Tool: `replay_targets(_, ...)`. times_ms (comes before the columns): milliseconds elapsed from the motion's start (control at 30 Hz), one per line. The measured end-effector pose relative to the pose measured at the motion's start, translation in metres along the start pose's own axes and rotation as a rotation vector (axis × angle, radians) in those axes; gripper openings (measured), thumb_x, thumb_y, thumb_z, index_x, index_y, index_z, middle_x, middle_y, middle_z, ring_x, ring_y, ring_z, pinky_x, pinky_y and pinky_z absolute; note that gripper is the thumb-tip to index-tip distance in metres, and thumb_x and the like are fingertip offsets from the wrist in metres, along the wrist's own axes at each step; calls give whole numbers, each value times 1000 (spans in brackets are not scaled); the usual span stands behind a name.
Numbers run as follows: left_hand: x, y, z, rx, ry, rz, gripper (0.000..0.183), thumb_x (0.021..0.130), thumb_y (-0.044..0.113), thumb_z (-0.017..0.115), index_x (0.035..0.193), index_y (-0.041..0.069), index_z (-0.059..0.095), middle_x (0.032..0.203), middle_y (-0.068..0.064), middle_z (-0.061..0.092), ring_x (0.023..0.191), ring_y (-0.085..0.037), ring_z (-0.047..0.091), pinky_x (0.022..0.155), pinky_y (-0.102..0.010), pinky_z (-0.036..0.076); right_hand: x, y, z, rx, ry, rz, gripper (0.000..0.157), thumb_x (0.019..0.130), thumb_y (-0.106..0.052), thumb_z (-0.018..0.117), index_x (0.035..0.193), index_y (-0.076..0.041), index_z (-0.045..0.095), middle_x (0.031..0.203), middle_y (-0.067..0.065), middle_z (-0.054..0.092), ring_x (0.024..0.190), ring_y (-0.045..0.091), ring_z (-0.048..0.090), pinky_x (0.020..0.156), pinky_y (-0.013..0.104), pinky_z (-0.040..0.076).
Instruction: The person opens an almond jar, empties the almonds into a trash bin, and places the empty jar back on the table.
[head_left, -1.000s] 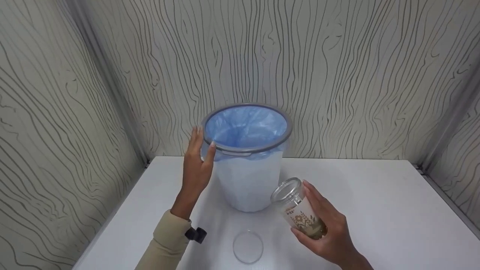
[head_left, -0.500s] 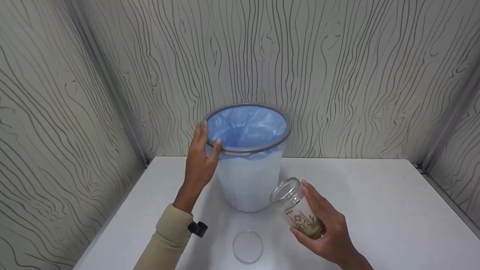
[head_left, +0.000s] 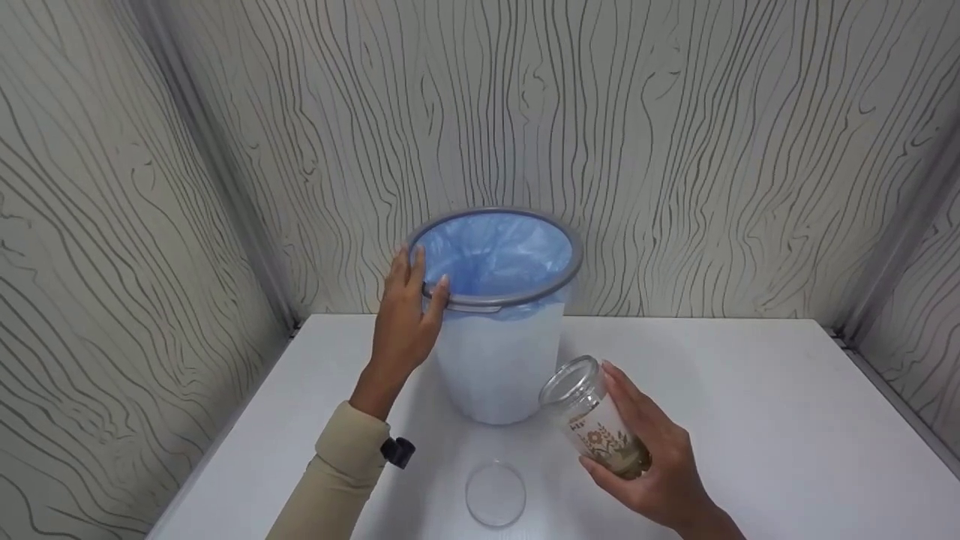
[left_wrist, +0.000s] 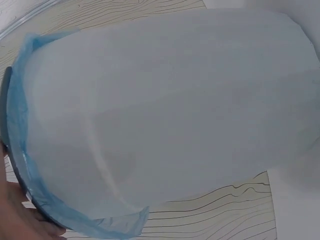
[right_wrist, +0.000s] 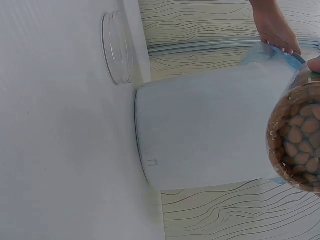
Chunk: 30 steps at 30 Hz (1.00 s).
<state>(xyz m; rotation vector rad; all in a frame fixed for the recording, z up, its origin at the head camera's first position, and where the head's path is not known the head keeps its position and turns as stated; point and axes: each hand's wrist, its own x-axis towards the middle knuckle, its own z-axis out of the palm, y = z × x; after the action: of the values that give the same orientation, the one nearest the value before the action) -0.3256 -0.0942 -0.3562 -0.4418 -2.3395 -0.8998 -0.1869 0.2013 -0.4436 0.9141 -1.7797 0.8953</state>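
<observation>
My left hand [head_left: 407, 322] holds the grey rim [head_left: 525, 294] of a white trash bin [head_left: 499, 367] at its left side, the thumb in front and the fingers farther back over the edge. In the left wrist view the hand's fingers [left_wrist: 47, 225] lie against the rim. My right hand [head_left: 667, 457] grips a clear jar [head_left: 600, 424] round its lower part, to the right of the bin. The jar leans left and has a label with a plant print. Almonds [right_wrist: 300, 140] show through its base in the right wrist view.
A blue liner bag [head_left: 495, 255] lines the bin and folds over its rim. In front of the bin, a clear round lid [head_left: 496, 493] lies on the white table [head_left: 750, 405]. Wood-patterned panels [head_left: 525, 112] stand behind and at both sides.
My left hand has moved right and onto the bin's rim, its fingers and thumb coming over the edge. The right hand and the jar have hardly moved.
</observation>
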Motion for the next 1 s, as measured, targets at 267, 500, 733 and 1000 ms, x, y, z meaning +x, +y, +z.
replay_targets(267, 1, 1, 4, 88, 30, 31, 59, 107, 31, 43, 155, -2, 35, 160, -24, 31, 152, -38, 22, 123, -51, 11, 1, -1, 1, 3, 16, -11, 90, 66, -17, 93, 135, 20, 49, 137, 39, 52, 131, 24, 57, 103, 23, 45)
replay_targets(500, 1, 1, 6, 93, 40, 23, 56, 107, 30, 40, 153, -3, 40, 159, -24, 33, 152, -40, 22, 122, -53, 17, 0, 2, 1, -14, 15, -8, 88, 71, -23, 92, 135, 19, 49, 137, 38, 53, 130, 23, 57, 103, 23, 44)
replay_targets(733, 0, 5, 4, 103, 21, 8, 56, 107, 30, 39, 151, -4, 42, 160, -24, 32, 151, -39, 23, 121, -52, 20, -2, 4, 1, -21, 9, -2, 93, 63, -18, 94, 136, 19, 49, 137, 37, 53, 128, 23, 58, 102, 23, 45)
replay_targets(1000, -1, 6, 4, 90, 9, -21, 56, 107, 31, 39, 152, -2, 40, 162, -22, 30, 153, -35, 21, 119, -52, 25, -2, 3, 1, -23, 7, -1, 94, 60, -16, 94, 136, 19, 50, 137, 37, 53, 127, 22, 59, 101, 22, 46)
